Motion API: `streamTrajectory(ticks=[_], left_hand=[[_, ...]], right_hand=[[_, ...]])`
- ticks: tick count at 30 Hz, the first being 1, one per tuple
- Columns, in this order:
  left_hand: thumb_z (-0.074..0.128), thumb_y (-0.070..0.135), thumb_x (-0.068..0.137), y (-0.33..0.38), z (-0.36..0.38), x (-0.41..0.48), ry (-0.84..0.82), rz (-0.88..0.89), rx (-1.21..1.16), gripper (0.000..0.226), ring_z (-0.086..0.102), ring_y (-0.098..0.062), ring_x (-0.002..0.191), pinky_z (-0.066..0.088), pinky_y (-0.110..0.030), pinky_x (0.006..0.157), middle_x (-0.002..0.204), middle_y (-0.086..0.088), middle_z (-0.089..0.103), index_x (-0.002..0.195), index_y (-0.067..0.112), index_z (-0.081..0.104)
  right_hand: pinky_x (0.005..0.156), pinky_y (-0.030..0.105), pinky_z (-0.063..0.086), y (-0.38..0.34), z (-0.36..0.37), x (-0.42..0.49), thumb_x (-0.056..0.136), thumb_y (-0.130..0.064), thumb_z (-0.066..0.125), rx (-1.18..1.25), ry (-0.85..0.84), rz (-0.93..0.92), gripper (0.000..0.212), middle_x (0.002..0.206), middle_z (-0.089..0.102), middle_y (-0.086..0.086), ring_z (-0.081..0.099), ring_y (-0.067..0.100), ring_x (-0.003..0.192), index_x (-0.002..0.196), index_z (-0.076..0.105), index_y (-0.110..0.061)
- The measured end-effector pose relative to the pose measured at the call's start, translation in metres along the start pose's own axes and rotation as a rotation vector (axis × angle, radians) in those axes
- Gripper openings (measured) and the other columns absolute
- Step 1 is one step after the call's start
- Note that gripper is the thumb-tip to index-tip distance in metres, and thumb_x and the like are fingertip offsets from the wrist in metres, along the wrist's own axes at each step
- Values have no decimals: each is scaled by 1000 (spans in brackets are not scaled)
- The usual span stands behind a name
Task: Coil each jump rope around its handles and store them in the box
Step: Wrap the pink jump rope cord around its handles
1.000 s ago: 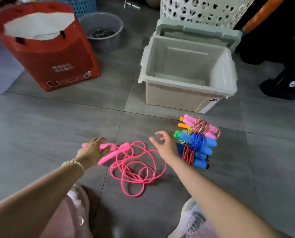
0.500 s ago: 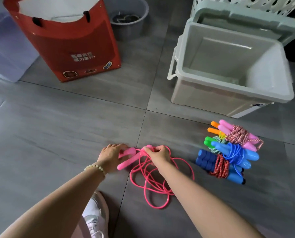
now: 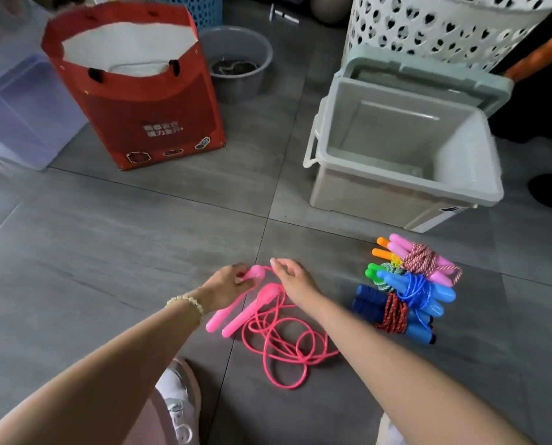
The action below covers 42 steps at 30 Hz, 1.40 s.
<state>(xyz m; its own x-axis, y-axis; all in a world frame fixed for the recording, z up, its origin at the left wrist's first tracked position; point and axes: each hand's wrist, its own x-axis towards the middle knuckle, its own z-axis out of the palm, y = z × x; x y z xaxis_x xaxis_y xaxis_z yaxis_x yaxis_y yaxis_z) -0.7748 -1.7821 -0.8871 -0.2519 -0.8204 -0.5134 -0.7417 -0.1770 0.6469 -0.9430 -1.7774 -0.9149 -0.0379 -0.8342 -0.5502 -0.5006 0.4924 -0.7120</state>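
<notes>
Head view: at lower centre, the left hand point(image 3: 229, 281) grips one handle of the pink plastic jump rope point(image 3: 236, 313), whose cord lies tangled on the grey tiled floor point(image 3: 107, 252). The right hand point(image 3: 292, 279) sits over the cord; whether it pinches it I cannot tell. Pair both handles, then wind snugly before reaching for the pale open plastic box point(image 3: 364, 200) at upper right.

The pink handles point(image 3: 236, 311) and their cord point(image 3: 269, 374) look like smooth, glossy plastic, while the braided rope point(image 3: 422, 256) nearby is red-and-white cloth cord with a rougher weave. The box point(image 3: 364, 200) is pale plastic, smooth with a dull sheen. The red bag point(image 3: 159, 123) looks like smooth coated paper, and the floor point(image 3: 107, 252) is grey tile, matt and faintly streaked.
</notes>
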Motion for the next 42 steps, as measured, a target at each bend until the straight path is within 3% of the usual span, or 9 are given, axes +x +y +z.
streamTrajectory(ticks=[2,5,7,13,19,27,33,38,42], left_hand=[[54,29,96,36,-22,-7,-31,59,-36,19,53,-18,69,37,-8,51,78,-3,56,94,9,55],[47,30,99,90,-59,-25,68,120,-167,20,52,-2,44,37,-9,40,72,1,52,91,11,49],[42,30,100,125,-86,-42,197,131,-222,20,47,0,36,34,-10,37,70,2,51,94,12,47],[36,33,101,199,-139,-85,441,178,-325,41,40,-17,43,32,-24,46,57,-4,45,72,10,52],[46,38,98,263,-128,-122,562,290,-745,32,41,-10,41,35,-16,38,58,0,44,83,11,51],[60,27,92,283,-72,-154,-33,500,-678,17,44,-6,49,40,-16,48,66,5,59,100,13,67],[59,8,91,303,-91,-167,97,631,-824,5,58,-7,56,51,-17,59,71,-3,63,89,7,64],[55,6,93,300,-119,-173,246,634,-1022,12,54,-3,49,47,-14,53,60,7,63,81,9,58],[52,3,94,294,-138,-176,358,613,-1211,16,52,-3,48,47,-14,52,65,3,60,80,7,58]], right_hand=[[96,25,42,-29,-17,-11,97,-45,39,139,-66,-6,45,103,69,1,61,14,102,107,67,-11],[55,11,45,-65,-51,-36,100,-39,36,310,-67,-51,45,47,63,-5,60,3,48,77,63,-12],[42,10,38,-81,-79,-59,101,-31,36,339,-71,-95,43,35,53,-5,50,1,34,69,57,-11],[63,20,44,-123,-164,-141,100,-24,40,236,-120,-226,30,60,59,-1,58,2,50,77,57,-16],[66,15,49,-146,-219,-210,98,-12,47,-30,-211,-284,21,73,61,3,61,0,58,79,57,-14],[65,21,58,-182,-240,-247,97,-10,47,673,192,-588,17,78,68,5,68,8,65,88,62,-6],[76,28,58,-187,-232,-248,96,-27,47,816,82,-595,22,92,69,6,68,13,77,99,64,-13],[68,20,52,-184,-212,-249,99,-30,37,581,-184,-506,28,84,73,-6,68,3,77,103,61,-16],[64,12,42,-162,-203,-245,95,-32,52,-154,-185,-425,24,83,67,-6,61,-2,73,102,65,-12]])
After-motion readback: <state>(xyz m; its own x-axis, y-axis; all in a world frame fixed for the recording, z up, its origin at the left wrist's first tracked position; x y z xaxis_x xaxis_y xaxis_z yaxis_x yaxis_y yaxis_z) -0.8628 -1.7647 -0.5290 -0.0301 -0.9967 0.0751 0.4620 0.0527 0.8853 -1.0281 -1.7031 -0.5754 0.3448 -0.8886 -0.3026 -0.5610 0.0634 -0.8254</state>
